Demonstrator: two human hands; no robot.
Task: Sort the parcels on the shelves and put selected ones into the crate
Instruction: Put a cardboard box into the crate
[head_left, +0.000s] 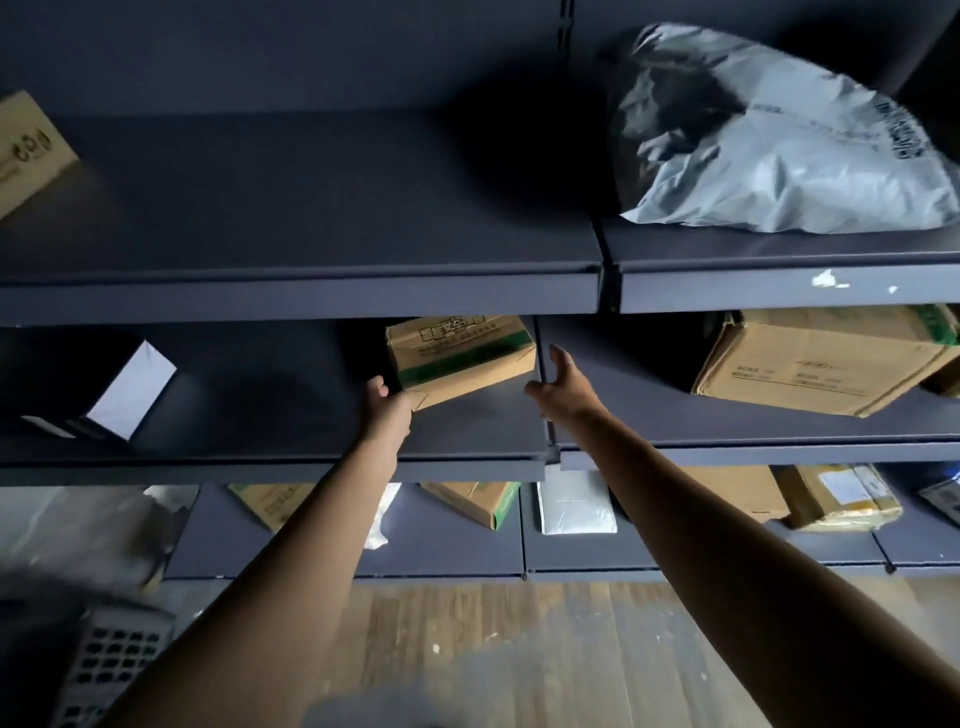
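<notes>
The left hand (388, 402) curls its fingers (379, 388) round the near left corner of the small cardboard box (462, 358). The right hand (560, 387) is spread and released just beside the box's right end. That hand should probably close on that end before any pull, so the box comes out level. The box lies between both hands, askew on the middle shelf (467, 441).

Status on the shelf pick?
Left hand grips small box by near-left corner, middle shelf. Right hand open, beside its right end. No parcel against it.
</notes>
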